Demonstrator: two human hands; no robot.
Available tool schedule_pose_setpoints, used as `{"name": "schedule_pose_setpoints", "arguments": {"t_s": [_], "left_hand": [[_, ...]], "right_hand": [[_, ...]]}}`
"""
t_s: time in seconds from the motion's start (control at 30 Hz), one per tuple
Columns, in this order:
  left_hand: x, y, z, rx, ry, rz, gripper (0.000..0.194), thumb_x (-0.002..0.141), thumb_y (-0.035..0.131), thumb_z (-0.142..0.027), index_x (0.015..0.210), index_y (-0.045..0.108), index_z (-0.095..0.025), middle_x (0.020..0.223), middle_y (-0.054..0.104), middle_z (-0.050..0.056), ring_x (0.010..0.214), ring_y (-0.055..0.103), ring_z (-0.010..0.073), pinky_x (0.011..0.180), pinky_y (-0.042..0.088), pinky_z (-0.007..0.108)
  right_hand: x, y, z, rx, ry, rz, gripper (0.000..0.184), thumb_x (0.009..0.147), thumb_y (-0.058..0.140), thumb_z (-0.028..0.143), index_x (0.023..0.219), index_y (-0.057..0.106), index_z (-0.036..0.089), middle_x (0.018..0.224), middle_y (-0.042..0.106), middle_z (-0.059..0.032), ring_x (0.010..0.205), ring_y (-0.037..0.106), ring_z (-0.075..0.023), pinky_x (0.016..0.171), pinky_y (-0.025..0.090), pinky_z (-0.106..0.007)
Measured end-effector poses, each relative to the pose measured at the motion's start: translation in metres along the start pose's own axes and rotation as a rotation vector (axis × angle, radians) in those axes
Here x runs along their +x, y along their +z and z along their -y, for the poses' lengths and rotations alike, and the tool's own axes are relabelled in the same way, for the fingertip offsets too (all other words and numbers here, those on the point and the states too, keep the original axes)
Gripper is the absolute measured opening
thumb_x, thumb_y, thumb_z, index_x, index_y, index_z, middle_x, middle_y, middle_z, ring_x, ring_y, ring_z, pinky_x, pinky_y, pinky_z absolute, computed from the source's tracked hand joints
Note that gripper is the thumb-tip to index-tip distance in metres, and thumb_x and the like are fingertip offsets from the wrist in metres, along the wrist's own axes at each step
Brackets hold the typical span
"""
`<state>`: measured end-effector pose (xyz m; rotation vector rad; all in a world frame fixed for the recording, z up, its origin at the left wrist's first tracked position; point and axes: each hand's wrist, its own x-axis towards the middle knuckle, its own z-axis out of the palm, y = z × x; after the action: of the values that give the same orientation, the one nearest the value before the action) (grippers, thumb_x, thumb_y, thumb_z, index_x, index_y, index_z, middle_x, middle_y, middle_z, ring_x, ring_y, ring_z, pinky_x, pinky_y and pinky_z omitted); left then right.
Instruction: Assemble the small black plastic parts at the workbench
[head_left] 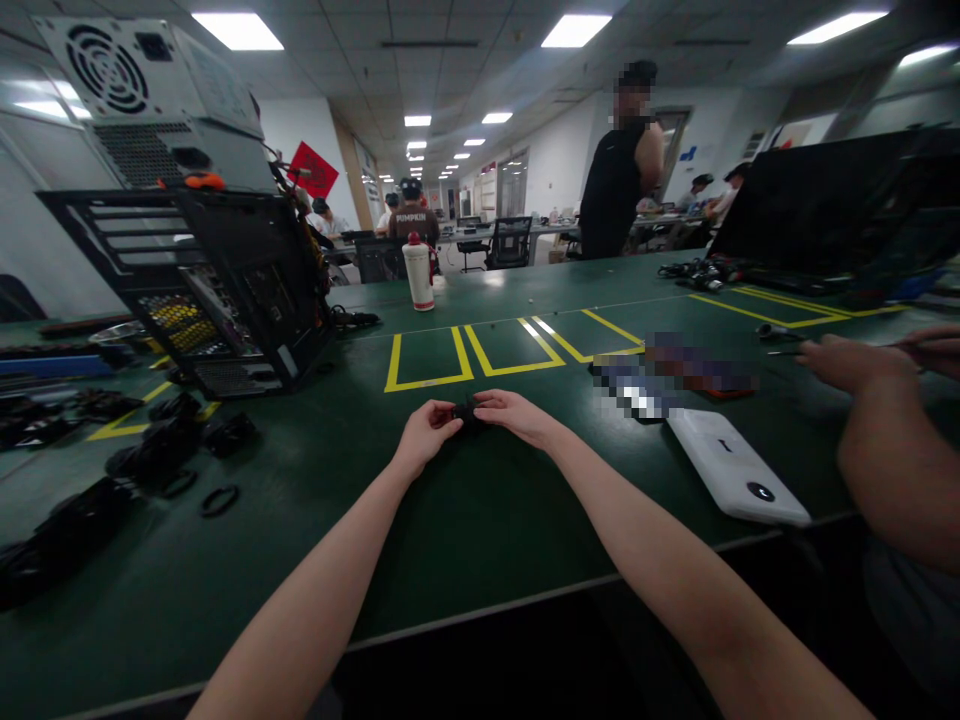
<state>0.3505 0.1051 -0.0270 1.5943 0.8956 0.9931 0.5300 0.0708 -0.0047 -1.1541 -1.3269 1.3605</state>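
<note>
Both my hands meet over the green table [480, 520] in front of me. My left hand [427, 432] and my right hand [510, 412] are closed in a pinch on a small black object [466, 412] between them, just above the table top. The object is too small and dark to name. An open black computer case [232, 290] stands to the left, with a grey power supply [150, 100] on top of it.
Black cable bundles [172, 450] lie at the left. A white bottle [418, 272] stands behind yellow floor-tape boxes [427, 360]. A white flat device [735, 465] lies at the right, near a co-worker's arm [885, 440]. A person in black stands beyond the table.
</note>
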Motion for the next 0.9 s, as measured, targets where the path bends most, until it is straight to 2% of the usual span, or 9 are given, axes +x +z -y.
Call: {"name": "schedule_pose_setpoints", "arguments": {"t_s": [0.1,0.2,0.27,0.4,0.47,0.57,0.63,0.77,0.9], "left_hand": [[-0.0003,0.0001,-0.0005,-0.007,-0.012,-0.002,0.031,0.062,0.064,-0.021,0.092,0.055,-0.017,0.088,0.06,0.005,0.084,0.056,0.0159,0.082,0.041,0.036],[0.0005,0.0,0.0012,-0.005,-0.002,-0.011,0.03,0.062,0.064,-0.02,0.091,0.055,-0.016,0.087,0.06,0.005,0.083,0.056,0.0159,0.082,0.041,0.036],[0.0012,-0.0003,0.0031,0.004,0.011,-0.006,0.03,0.062,0.064,-0.021,0.091,0.055,-0.016,0.087,0.06,0.005,0.082,0.056,0.0157,0.082,0.041,0.036],[0.0031,-0.0008,0.0069,0.017,0.03,0.007,0.03,0.064,0.062,-0.022,0.093,0.055,-0.016,0.087,0.06,0.005,0.082,0.056,0.0156,0.081,0.042,0.036],[0.0041,-0.0005,0.0079,0.014,0.039,0.002,0.031,0.063,0.063,-0.021,0.092,0.054,-0.016,0.086,0.06,0.005,0.081,0.056,0.0153,0.08,0.043,0.036],[0.0044,0.0001,0.0075,0.011,0.04,-0.007,0.031,0.062,0.064,-0.021,0.091,0.055,-0.015,0.084,0.061,0.005,0.079,0.057,0.0148,0.08,0.042,0.035],[0.0038,0.0002,0.0065,0.014,0.031,-0.007,0.031,0.061,0.064,-0.022,0.091,0.055,-0.016,0.084,0.061,0.004,0.079,0.057,0.0148,0.08,0.042,0.035],[0.0025,-0.0005,0.0056,0.006,0.026,0.002,0.031,0.062,0.064,-0.022,0.091,0.055,-0.016,0.086,0.061,0.005,0.081,0.057,0.0154,0.081,0.042,0.035],[0.0032,-0.0009,0.007,0.012,0.026,0.003,0.03,0.062,0.063,-0.022,0.091,0.055,-0.016,0.086,0.06,0.005,0.081,0.056,0.0159,0.081,0.042,0.036]], "right_hand": [[0.0018,-0.0005,-0.0027,-0.052,-0.009,-0.019,0.037,0.065,0.062,0.023,0.099,0.052,0.015,0.099,0.056,-0.0069,0.091,0.053,-0.0159,0.089,0.038,-0.037],[0.0006,-0.0021,-0.0026,-0.001,-0.035,0.064,0.043,0.06,0.065,0.014,0.101,0.05,0.017,0.095,0.057,-0.0044,0.09,0.054,-0.0147,0.087,0.04,-0.036],[-0.0004,-0.0026,-0.0017,0.024,-0.034,0.087,0.047,0.06,0.065,0.015,0.103,0.049,0.018,0.097,0.056,-0.0043,0.091,0.054,-0.0149,0.087,0.04,-0.036],[0.0006,-0.0014,-0.0014,-0.028,-0.009,-0.006,0.041,0.065,0.062,0.025,0.103,0.05,0.016,0.1,0.055,-0.0067,0.094,0.052,-0.0165,0.091,0.036,-0.037],[0.0011,-0.0008,-0.0012,-0.03,-0.021,0.005,0.037,0.064,0.063,0.019,0.1,0.052,0.015,0.097,0.056,-0.0061,0.092,0.052,-0.0156,0.091,0.036,-0.037],[-0.0001,-0.0008,0.0002,0.021,-0.045,0.079,0.044,0.059,0.064,0.009,0.099,0.051,0.017,0.095,0.057,-0.0037,0.089,0.054,-0.014,0.088,0.039,-0.035],[-0.0007,-0.0008,0.0007,0.036,-0.043,0.089,0.047,0.059,0.065,0.011,0.102,0.049,0.018,0.098,0.057,-0.0039,0.091,0.054,-0.0143,0.088,0.039,-0.035],[0.0014,-0.0005,-0.0019,-0.058,-0.024,-0.019,0.039,0.065,0.063,0.026,0.101,0.052,0.016,0.102,0.056,-0.0066,0.096,0.051,-0.0164,0.092,0.035,-0.037],[0.0024,-0.0015,-0.0035,-0.064,-0.063,0.023,0.04,0.061,0.065,0.017,0.099,0.052,0.016,0.1,0.056,-0.0057,0.093,0.052,-0.0158,0.089,0.038,-0.036]]}}
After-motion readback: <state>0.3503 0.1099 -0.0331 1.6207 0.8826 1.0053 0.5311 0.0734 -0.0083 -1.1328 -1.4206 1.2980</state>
